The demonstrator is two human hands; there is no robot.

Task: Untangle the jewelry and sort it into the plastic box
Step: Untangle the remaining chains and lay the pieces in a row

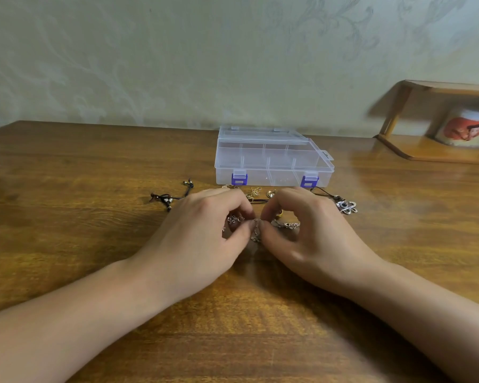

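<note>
- Now untangling: left hand (205, 225) and right hand (302, 225) both pinch the silver chain (256, 230).
- Next, likely unlatching the closed plastic box (271, 158) at twelve o'clock.

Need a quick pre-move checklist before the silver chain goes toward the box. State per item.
1. Both hands on the chain: ok. The left hand and right hand pinch the silver chain between their fingertips.
2. Chain free of tangles: cannot tell, the fingers cover most of it.
3. Plastic box open: not ok, the lid lies on top and both blue latches look down.
4. Compartments free: ok, seen through the lid they look empty.
5. Path to the box clear: not ok, a gold chain and a ring lie between the hands and the box.
6. Other pieces out of the way: ok, the black cord and the pendant lie off to the sides.
</note>
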